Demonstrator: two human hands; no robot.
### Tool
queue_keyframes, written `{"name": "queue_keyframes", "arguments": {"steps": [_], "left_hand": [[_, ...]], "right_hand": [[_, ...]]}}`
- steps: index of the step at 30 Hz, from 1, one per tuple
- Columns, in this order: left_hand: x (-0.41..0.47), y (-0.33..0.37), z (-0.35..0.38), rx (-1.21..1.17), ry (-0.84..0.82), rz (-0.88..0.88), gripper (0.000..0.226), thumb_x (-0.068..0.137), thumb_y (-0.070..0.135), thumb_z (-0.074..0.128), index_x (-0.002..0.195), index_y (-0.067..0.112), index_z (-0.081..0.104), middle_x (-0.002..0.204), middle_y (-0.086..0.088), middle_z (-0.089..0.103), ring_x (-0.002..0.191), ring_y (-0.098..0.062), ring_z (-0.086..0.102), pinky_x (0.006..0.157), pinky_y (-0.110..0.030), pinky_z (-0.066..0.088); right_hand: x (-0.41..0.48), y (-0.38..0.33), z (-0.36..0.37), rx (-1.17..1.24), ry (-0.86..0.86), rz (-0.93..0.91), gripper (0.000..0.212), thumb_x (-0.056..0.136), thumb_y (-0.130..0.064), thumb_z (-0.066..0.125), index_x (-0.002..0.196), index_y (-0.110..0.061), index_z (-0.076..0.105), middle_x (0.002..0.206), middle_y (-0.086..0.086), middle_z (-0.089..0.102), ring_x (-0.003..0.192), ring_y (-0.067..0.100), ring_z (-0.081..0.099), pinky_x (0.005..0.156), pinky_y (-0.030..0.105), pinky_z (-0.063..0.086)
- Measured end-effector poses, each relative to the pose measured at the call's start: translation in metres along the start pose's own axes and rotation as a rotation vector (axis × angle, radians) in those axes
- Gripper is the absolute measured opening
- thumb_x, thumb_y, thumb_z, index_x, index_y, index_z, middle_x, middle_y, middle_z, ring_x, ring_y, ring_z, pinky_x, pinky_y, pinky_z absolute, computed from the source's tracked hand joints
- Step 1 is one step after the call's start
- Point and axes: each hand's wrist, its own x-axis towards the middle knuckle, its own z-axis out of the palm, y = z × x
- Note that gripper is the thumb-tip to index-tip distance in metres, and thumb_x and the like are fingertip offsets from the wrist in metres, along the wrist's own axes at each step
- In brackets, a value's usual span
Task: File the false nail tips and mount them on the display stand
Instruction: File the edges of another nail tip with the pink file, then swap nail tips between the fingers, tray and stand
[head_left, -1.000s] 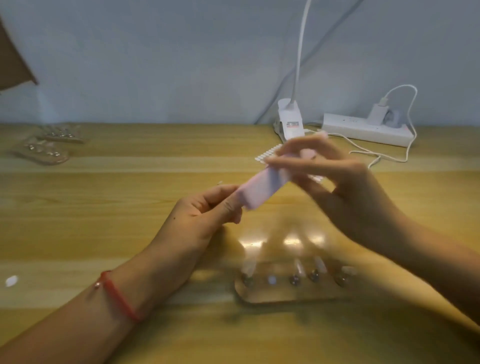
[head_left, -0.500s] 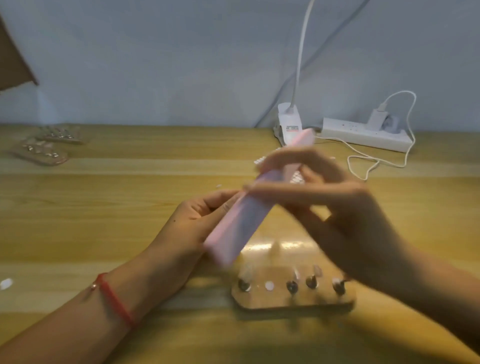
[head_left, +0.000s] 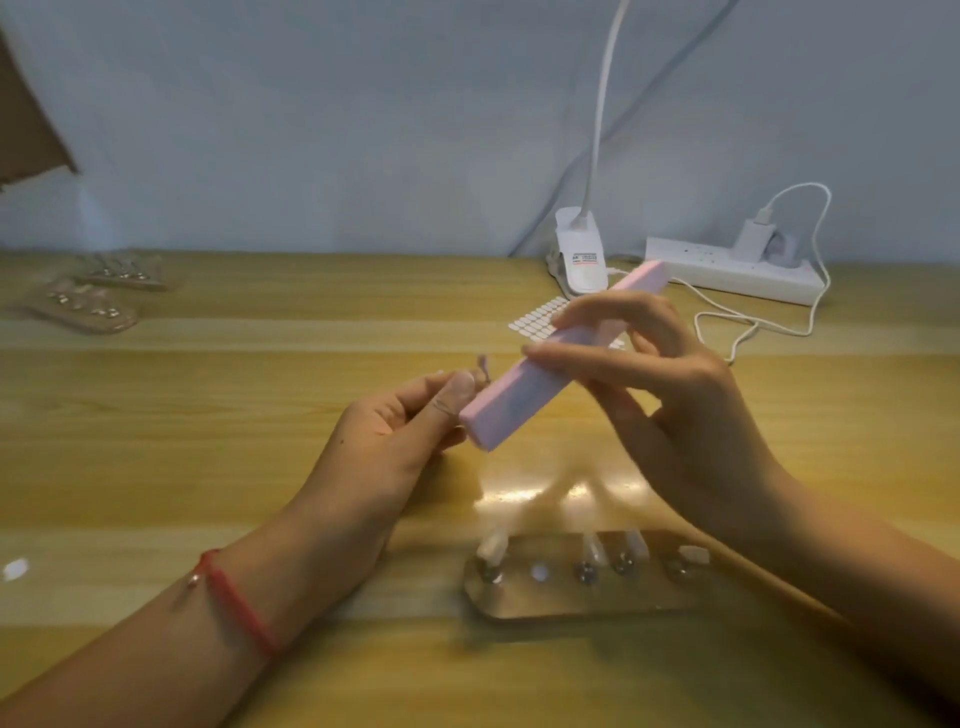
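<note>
The display stand (head_left: 571, 603) lies on the desk (head_left: 208, 415) and carries clear mounted tips (head_left: 491, 545) on several of its pegs. Above and behind the stand, the right hand (head_left: 675, 405) has its grip closed round a pink file block (head_left: 545, 374). The block is tilted, with its lower end toward the left hand (head_left: 384, 436). The left grip is a narrow pinch on a small loose nail tip (head_left: 482, 364), just beside the block. Farther behind the stand lies a sheet of white adhesive tabs (head_left: 537, 317).
</note>
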Motion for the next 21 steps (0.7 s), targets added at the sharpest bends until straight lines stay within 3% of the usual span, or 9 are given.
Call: {"name": "queue_keyframes", "arguments": {"steps": [4, 8, 10, 13, 18, 21], "left_hand": [[0.004, -0.003, -0.003, -0.107, 0.157, -0.014, 0.025, 0.066, 0.036, 0.066, 0.081, 0.018, 0.073, 0.077, 0.008, 0.071, 0.081, 0.001, 0.066, 0.067, -0.012, 0.051], [0.002, -0.001, -0.004, -0.098, 0.167, -0.007, 0.020, 0.076, 0.029, 0.061, 0.091, 0.019, 0.068, 0.077, 0.006, 0.071, 0.082, -0.003, 0.067, 0.068, -0.015, 0.052], [0.001, 0.000, -0.005, -0.002, 0.205, 0.040, 0.011, 0.086, 0.020, 0.059, 0.094, 0.022, 0.066, 0.079, 0.007, 0.071, 0.081, -0.003, 0.067, 0.068, -0.016, 0.052], [-0.005, 0.001, -0.003, 0.260, 0.174, 0.169, 0.019, 0.089, 0.008, 0.059, 0.098, 0.024, 0.064, 0.089, 0.007, 0.072, 0.082, -0.002, 0.066, 0.070, -0.011, 0.050], [-0.011, 0.012, 0.001, 0.421, 0.166, 0.194, 0.034, 0.065, 0.032, 0.074, 0.097, 0.025, 0.065, 0.081, 0.009, 0.074, 0.080, -0.002, 0.068, 0.076, -0.018, 0.051], [-0.007, 0.015, -0.001, 0.446, 0.237, 0.175, 0.039, 0.063, 0.039, 0.073, 0.097, 0.025, 0.065, 0.066, 0.003, 0.069, 0.063, -0.001, 0.063, 0.063, -0.011, 0.048]], "right_hand": [[-0.002, 0.017, 0.000, -0.080, 0.033, 0.118, 0.046, 0.086, 0.016, 0.059, 0.117, -0.017, 0.065, 0.115, 0.014, 0.059, 0.109, 0.027, 0.055, 0.093, 0.032, 0.043], [-0.005, 0.023, -0.003, 0.010, 0.049, 0.186, 0.046, 0.087, 0.012, 0.058, 0.117, -0.022, 0.063, 0.117, 0.009, 0.057, 0.112, 0.020, 0.052, 0.099, 0.034, 0.043], [-0.006, 0.026, -0.006, 0.072, 0.088, 0.226, 0.045, 0.089, 0.010, 0.057, 0.118, -0.024, 0.062, 0.119, 0.007, 0.055, 0.116, 0.019, 0.049, 0.099, 0.043, 0.044], [-0.008, 0.031, -0.005, 0.135, 0.142, 0.272, 0.045, 0.090, 0.010, 0.055, 0.121, -0.023, 0.060, 0.120, 0.008, 0.054, 0.119, 0.022, 0.048, 0.098, 0.050, 0.045], [-0.010, 0.034, -0.003, 0.194, 0.165, 0.319, 0.045, 0.090, 0.009, 0.056, 0.120, -0.023, 0.061, 0.120, 0.003, 0.054, 0.119, 0.016, 0.049, 0.099, 0.048, 0.045], [-0.008, 0.033, -0.003, 0.189, 0.165, 0.312, 0.047, 0.089, 0.010, 0.057, 0.118, -0.026, 0.061, 0.117, -0.004, 0.053, 0.117, 0.004, 0.047, 0.100, 0.040, 0.045]]}}
